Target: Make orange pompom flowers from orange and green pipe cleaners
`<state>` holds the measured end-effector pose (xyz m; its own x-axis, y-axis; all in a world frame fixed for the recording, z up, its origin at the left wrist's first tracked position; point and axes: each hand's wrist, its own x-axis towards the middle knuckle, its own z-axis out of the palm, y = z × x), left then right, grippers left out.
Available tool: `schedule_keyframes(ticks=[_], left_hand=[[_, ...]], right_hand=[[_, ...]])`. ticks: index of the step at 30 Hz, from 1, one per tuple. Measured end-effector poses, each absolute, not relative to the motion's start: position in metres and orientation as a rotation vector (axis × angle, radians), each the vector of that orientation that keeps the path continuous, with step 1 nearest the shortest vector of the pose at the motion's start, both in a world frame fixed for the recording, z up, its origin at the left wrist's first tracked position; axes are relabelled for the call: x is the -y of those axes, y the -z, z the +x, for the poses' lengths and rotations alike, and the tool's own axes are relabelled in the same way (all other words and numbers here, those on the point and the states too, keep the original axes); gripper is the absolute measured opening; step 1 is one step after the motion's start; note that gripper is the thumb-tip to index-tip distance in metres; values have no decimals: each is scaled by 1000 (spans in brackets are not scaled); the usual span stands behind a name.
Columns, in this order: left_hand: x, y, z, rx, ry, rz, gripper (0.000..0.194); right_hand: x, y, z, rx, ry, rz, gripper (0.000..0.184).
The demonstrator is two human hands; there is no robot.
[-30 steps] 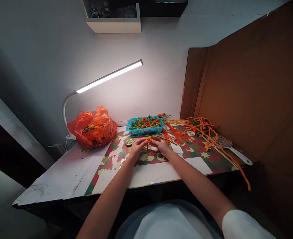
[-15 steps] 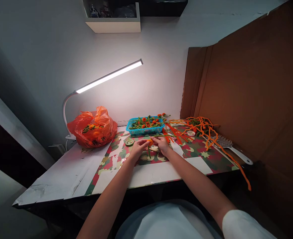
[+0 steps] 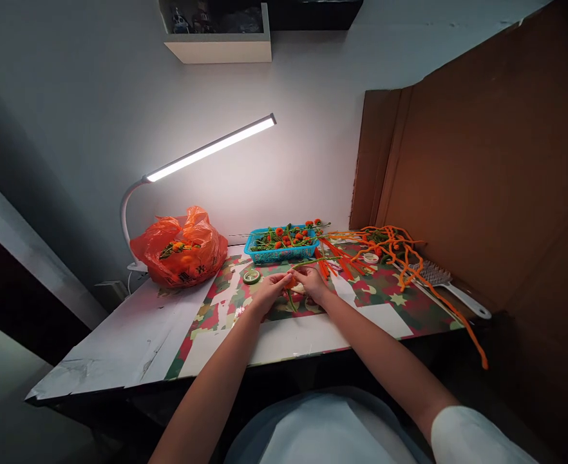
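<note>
Left hand [image 3: 267,291] and right hand [image 3: 312,283] together over the patterned mat [image 3: 390,290], fingertips pinching a small orange pompom [image 3: 291,281] on a green stem [image 3: 290,299] between them. Stem hanging below, thin and bent. Just behind: blue basket [image 3: 281,255] of like pieces, tape roll [image 3: 252,277], loose orange pipe cleaners [image 3: 395,248], a brush [image 3: 445,283]. Far left, orange bag [image 3: 183,248]. Grip details too small to make out.
</note>
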<state>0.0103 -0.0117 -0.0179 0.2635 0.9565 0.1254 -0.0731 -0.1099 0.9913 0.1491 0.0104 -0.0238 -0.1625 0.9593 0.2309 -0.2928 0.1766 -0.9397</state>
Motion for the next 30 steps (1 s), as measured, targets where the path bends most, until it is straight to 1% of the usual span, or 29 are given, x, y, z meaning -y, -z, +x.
schedule_keyframes(ticks=[4, 8, 12, 15, 19, 26, 30], left_hand=[[9, 17, 10, -956, -1122, 1400, 49], [10, 16, 10, -986, -1119, 1401, 49], [15, 16, 11, -915, -1067, 1286, 49], [16, 17, 12, -825, -1011, 1257, 52], [16, 17, 12, -848, -1073, 1286, 50], [23, 9, 18, -875, -920, 1358, 54], [25, 14, 19, -865, -890, 1315, 48]], right_hand=[[-12, 26, 149, 1220, -1257, -747, 32], [-15, 28, 149, 1211, -1236, -757, 35], [-17, 30, 149, 1174, -1238, -756, 38], [-20, 30, 150, 1123, -1272, -738, 41], [-21, 27, 153, 1020, -1359, -703, 43], [-22, 21, 160, 1001, -1417, -685, 40], [-24, 16, 166, 877, -1433, -696, 35]])
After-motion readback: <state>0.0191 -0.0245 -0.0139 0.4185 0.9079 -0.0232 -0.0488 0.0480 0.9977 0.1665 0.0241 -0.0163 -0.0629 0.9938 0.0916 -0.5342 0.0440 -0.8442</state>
